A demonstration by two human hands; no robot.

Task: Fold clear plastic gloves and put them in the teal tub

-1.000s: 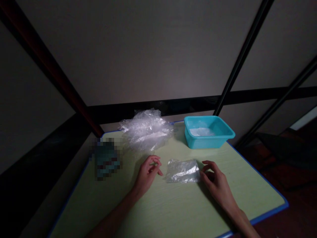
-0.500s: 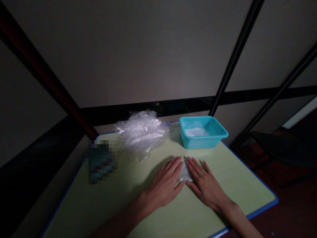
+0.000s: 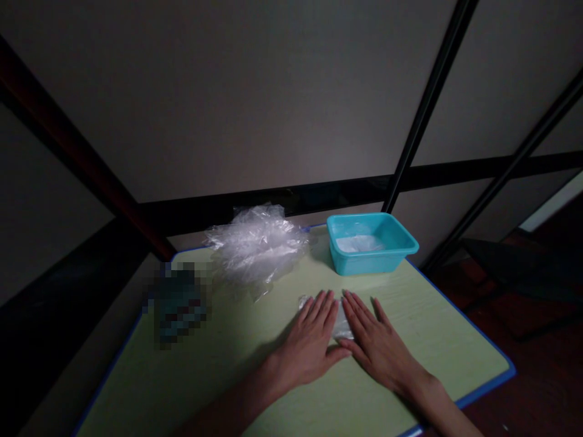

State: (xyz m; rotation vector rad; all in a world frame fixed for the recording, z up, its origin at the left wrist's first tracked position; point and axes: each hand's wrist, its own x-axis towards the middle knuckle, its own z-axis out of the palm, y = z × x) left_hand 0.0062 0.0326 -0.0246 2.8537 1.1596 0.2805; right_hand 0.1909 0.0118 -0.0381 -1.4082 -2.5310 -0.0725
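Note:
A clear plastic bag (image 3: 342, 323) lies flat on the table, mostly covered by my two hands. My left hand (image 3: 314, 337) rests palm down on its left part, fingers stretched out, and a crinkled bit of plastic shows past the fingertips. On the right part lies my right hand (image 3: 376, 340), also flat, with its little finger spread away from the others. The thumbs nearly meet at the near edge of the bag. Behind the left hand sits a loose heap of crumpled clear plastic bags (image 3: 259, 246).
A turquoise plastic basin (image 3: 376, 261) with flat whitish plastic inside stands at the back right of the pale green, blue-edged table (image 3: 437, 340). A pixelated dark object (image 3: 180, 306) is at the left edge. Panelled doors (image 3: 273, 109) rise just behind the table.
My left hand has shifted slightly and turned flatter, its thumb now closer to my right hand. Crinkled plastic has come into view beyond its left fingers. The right hand has barely moved.

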